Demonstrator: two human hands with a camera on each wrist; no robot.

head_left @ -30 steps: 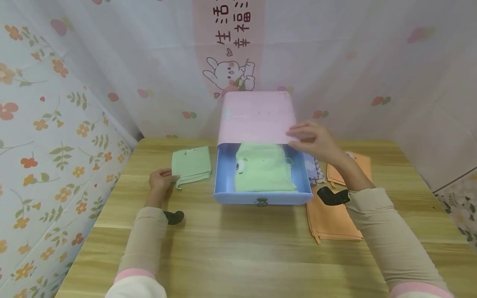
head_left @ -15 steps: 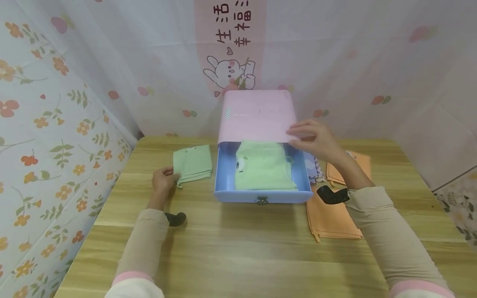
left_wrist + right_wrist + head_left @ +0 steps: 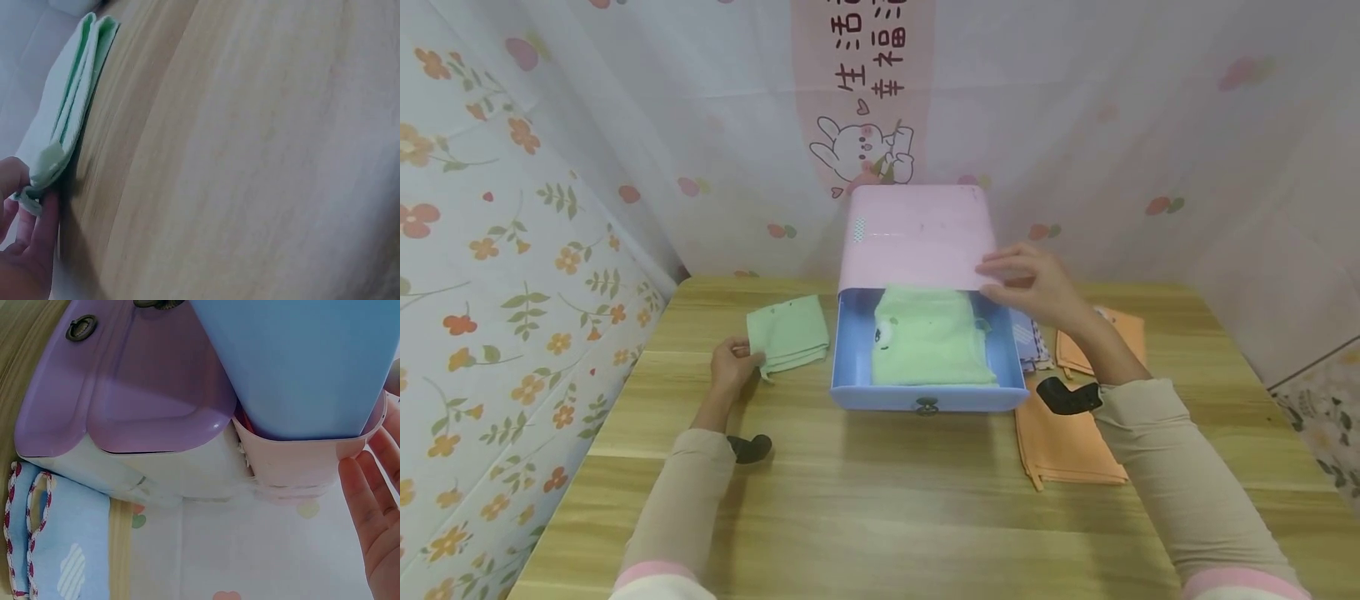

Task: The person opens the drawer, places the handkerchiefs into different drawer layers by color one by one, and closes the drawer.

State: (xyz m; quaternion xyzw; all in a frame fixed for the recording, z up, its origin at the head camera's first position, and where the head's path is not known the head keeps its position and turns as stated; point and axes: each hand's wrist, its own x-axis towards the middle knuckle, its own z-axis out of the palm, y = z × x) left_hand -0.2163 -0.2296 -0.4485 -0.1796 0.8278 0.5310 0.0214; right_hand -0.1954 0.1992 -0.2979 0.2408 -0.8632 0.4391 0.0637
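I have the green cloth [image 3: 790, 335] at centre left of the head view, folded in layers on the desk [image 3: 887, 517]; I can't tell if any of it is off the wood. My left hand [image 3: 733, 365] grips its lower-left corner, thumb and fingers on either side, right by the small loop.

For a good hold, I'd slide the fingers further under the stack so every layer is caught; a pinch at one corner would probably let the fold fan out or droop. I'd also keep the loop clear of the thumb.

At mid-frame the blue drawer [image 3: 927, 399] juts from the pink box [image 3: 921, 242], with a second cloth [image 3: 932, 343] lying in it. My right hand [image 3: 1033, 287] has its fingers extended, tips touching the box's right front rim, not wrapped round it. Light contact there seems right: enough to steady the box, without pushing it askew.

Further out, two purple drawers [image 3: 162, 369] fill the upper left of the right wrist view, a blue cloth [image 3: 72, 534] at its lower left. Orange cloths [image 3: 1067, 437] lie at the right of the head view, partly behind my sleeve [image 3: 1187, 467]; I'd keep that forearm high over them.
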